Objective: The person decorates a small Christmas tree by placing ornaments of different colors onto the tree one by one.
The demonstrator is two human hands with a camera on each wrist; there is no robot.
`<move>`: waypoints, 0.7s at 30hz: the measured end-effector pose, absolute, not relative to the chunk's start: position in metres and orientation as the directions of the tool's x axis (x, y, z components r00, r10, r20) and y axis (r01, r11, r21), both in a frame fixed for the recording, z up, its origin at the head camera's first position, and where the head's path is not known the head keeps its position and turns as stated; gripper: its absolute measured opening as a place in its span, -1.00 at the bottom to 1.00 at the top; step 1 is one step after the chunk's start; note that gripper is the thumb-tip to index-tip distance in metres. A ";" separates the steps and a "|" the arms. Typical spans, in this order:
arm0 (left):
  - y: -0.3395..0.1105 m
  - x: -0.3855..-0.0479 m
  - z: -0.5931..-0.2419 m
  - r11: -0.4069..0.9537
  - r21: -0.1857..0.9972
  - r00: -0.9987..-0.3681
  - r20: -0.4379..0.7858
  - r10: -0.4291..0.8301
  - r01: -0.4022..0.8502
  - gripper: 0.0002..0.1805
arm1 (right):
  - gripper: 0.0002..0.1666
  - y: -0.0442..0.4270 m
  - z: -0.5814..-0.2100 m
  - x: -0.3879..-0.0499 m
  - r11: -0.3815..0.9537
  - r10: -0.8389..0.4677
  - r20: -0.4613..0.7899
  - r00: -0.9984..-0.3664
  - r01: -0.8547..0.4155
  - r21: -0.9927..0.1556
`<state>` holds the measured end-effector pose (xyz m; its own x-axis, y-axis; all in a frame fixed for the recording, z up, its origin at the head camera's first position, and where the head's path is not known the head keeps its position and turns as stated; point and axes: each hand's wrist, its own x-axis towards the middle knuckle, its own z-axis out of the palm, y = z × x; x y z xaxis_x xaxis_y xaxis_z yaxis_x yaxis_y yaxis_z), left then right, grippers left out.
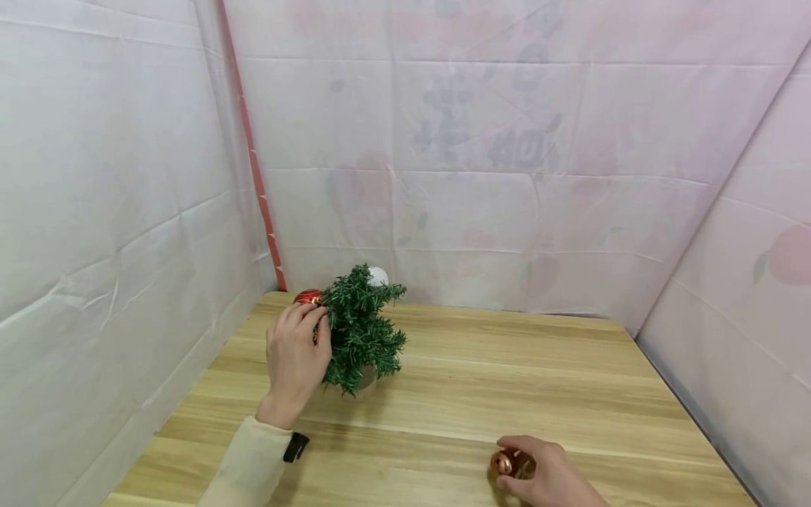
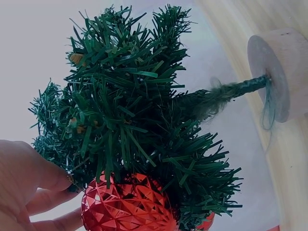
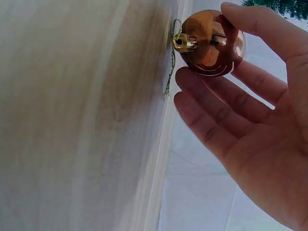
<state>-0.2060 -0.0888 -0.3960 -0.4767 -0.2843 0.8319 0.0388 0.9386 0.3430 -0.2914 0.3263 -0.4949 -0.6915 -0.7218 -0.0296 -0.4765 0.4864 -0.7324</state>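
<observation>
A small artificial Christmas tree (image 1: 361, 331) stands on a round wooden base (image 2: 262, 79). At its left side, my left hand (image 1: 298, 352) pinches a branch tip between thumb (image 2: 53, 175) and finger, close to a shiny red faceted bauble (image 2: 127, 204). Behind that hand, a red bauble (image 1: 307, 296) shows in the head view; a white ball (image 1: 378, 276) sits near the treetop. Near the front right, my right hand (image 1: 548, 475) holds a copper bauble (image 3: 211, 43) between thumb and fingers. Its gold cap (image 3: 184, 42) and string loop face the tabletop.
Both hands work over a wood-grain table (image 1: 443, 401). White printed cloth walls (image 1: 469, 141) enclose it at the back and both sides, with a red strip (image 1: 256, 176) down the back left corner. A black band (image 1: 296, 447) sits at the left wrist.
</observation>
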 end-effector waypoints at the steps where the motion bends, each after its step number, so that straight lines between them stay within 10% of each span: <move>1: -0.089 -0.206 -0.396 0.939 0.343 -0.477 0.832 -0.284 0.039 -0.83 | -0.28 0.326 -0.495 -0.291 0.477 -0.720 -0.015 -0.694 -0.480 -0.736; 21: -0.088 -0.205 -0.396 0.940 0.338 -0.478 0.832 -0.280 0.039 -0.83 | -0.52 0.315 -0.494 -0.282 0.425 -0.531 0.353 -0.770 -0.602 -0.676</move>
